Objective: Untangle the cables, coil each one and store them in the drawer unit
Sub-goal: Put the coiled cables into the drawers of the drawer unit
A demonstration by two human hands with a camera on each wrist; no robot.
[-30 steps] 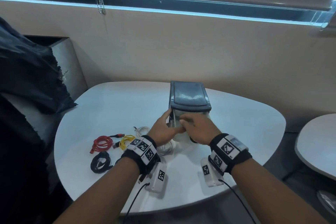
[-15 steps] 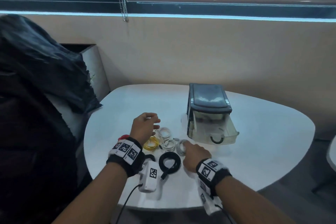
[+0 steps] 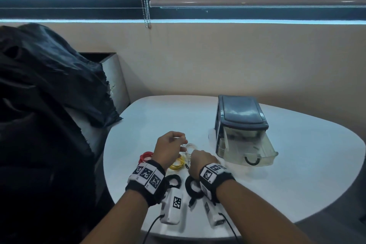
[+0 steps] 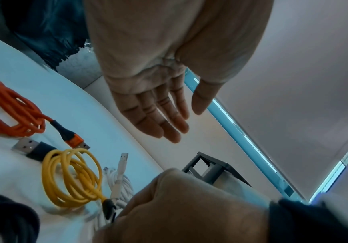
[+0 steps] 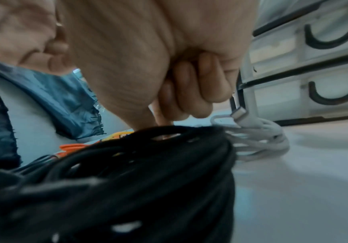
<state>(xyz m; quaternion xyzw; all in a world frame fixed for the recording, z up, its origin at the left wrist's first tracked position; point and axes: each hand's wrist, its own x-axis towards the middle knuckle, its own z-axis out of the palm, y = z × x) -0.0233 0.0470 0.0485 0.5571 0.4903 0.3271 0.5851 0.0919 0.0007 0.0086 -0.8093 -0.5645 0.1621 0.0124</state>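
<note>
The drawer unit (image 3: 241, 117) stands on the white table (image 3: 297, 174) with its clear top drawer (image 3: 255, 154) pulled out. Coiled cables lie left of it: red (image 3: 145, 156), yellow (image 3: 177, 165), white (image 3: 190, 146) and two black coils (image 3: 193, 186). My left hand (image 3: 170, 147) hovers over the white cable; in the left wrist view its fingers (image 4: 164, 121) are straight and hold nothing. My right hand (image 3: 202, 159) is curled over a white cable coil (image 5: 258, 138), its fingers (image 5: 191, 88) folded in; the contact is partly hidden behind a black coil (image 5: 127, 172).
A dark cloth (image 3: 49, 89) drapes over furniture at the table's left edge. A wall with a window blind runs behind the table. Bare tabletop lies in front of and to the right of the drawer unit. Wrist-camera units (image 3: 174, 206) hang under both forearms.
A second ago both hands were on the drawer unit's front; the drawer now stands pulled out. Both hands have moved left to the cables, and the right hand has closed in on the white coil.
</note>
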